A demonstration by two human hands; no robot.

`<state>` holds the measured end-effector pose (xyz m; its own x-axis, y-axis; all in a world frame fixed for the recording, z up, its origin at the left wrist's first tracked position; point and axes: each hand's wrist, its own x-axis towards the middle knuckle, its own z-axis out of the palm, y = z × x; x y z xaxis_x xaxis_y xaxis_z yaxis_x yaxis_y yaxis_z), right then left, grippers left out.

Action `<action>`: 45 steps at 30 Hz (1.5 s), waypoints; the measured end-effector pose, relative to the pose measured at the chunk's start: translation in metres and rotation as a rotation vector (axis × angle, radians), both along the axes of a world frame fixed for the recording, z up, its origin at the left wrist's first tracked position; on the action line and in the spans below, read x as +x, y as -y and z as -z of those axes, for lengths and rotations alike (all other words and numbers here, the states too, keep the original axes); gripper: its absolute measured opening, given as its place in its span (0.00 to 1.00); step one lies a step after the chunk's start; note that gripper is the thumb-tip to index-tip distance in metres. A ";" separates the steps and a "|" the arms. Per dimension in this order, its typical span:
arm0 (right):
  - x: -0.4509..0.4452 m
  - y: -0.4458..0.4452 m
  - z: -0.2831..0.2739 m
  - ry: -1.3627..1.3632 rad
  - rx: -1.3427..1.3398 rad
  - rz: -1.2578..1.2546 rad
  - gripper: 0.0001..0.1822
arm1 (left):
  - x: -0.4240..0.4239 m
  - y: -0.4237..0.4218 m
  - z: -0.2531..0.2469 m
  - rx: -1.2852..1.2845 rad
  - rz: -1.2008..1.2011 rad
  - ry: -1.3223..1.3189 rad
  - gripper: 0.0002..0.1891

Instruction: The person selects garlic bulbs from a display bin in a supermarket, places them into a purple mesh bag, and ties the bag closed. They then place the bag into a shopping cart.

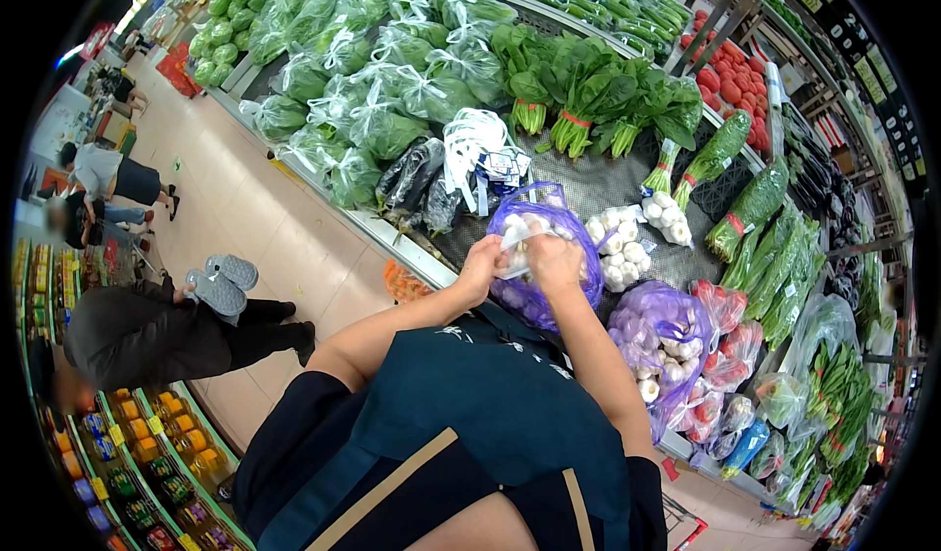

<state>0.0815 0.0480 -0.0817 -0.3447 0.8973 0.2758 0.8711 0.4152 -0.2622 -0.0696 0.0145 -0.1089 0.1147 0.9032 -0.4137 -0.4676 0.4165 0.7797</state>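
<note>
My left hand (pixel 481 266) grips one side of a small clear plastic bag (pixel 517 258). My right hand (pixel 555 263) is curled at the bag's other side, its fingertips mostly hidden. Both hands are above a purple mesh sack (pixel 584 231) of garlic bulbs, which stands open on the display counter. Just right of it lie clear packs of white garlic (pixel 623 257). A second purple mesh sack of garlic (pixel 658 338) sits nearer my right forearm. Beyond my hands is a bundle of white tie strips (pixel 474 143) with printed tags (pixel 504 167).
Film-wrapped eggplants (pixel 412 180) and bagged green vegetables (pixel 390 102) lie left on the counter. Banded leafy greens (pixel 577 102) are beyond. Bagged tomatoes (pixel 728 345) lie right. A person in dark clothes (pixel 154 330) stands in the left aisle beside shelves of bottles (pixel 176 426).
</note>
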 end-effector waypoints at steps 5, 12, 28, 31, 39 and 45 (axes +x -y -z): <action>-0.006 0.001 -0.002 -0.036 0.214 0.077 0.07 | 0.001 -0.003 0.007 0.149 0.014 -0.242 0.03; 0.000 0.035 -0.028 -0.481 0.220 -0.030 0.13 | 0.003 -0.005 -0.028 0.377 0.124 -0.936 0.16; 0.025 0.065 -0.007 -1.641 -0.592 0.415 0.06 | 0.012 -0.001 -0.039 0.447 0.510 -1.085 0.18; 0.020 0.069 -0.014 -1.924 -0.683 0.521 0.05 | 0.013 -0.003 -0.045 0.566 0.621 -1.159 0.23; 0.000 0.077 -0.011 -1.576 -0.642 0.396 0.04 | 0.020 -0.020 -0.034 0.616 0.544 -1.378 0.27; -0.001 0.085 -0.004 -1.542 -0.541 0.378 0.04 | 0.015 -0.009 -0.036 0.841 0.754 -1.170 0.25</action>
